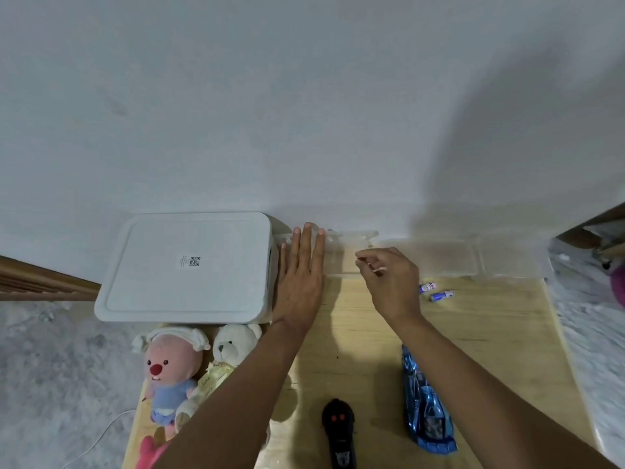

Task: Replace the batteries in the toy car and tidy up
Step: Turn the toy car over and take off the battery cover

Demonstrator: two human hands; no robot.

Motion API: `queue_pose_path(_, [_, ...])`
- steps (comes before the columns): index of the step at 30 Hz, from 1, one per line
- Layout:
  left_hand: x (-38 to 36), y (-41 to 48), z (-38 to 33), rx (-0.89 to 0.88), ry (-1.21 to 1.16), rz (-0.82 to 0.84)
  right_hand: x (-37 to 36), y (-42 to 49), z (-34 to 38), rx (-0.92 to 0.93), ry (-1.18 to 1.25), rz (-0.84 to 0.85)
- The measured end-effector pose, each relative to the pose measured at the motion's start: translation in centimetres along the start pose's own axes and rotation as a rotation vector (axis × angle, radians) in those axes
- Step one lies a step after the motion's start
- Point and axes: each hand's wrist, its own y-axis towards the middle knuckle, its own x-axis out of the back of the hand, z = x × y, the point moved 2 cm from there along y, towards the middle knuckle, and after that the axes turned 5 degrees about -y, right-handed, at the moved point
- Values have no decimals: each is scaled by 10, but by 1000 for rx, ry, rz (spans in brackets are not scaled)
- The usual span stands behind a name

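Wood tabletop (pixel 490 333) is meeting a white wall (pixel 304 96). You are pressing your left hand (pixel 299 282) flat on the clear box (pixel 345 252); your right hand (pixel 392 282) is curling, grip unclear. Toy car (pixel 426 407) is lying nearer you.

Centre left: plain white on the rectangular plastic storage box (pixel 189 289), small black QR pattern on its lid. Lower left: pink face, red nose, pale blue shirt on the round-headed plush toy (pixel 170 365); cream on the fluffy teddy bear (pixel 233 343). Lower right: glossy blue on the plastic toy car (pixel 426 412), blue-and-white on two small cylindrical batteries (pixel 441 294).
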Motion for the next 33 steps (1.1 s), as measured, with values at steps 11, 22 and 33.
queue_pose_path(11, [42,-33,-29,39,-31,327,84,-37,6,-193,-222,215])
queue_pose_path(22, [17,-122,-127,-173,-424,724,141,-151,-98,-130,-394,540])
queue_pose_path(33, [3,-156,-156,-31,-604,681,135,-170,-116,-268,-15,634])
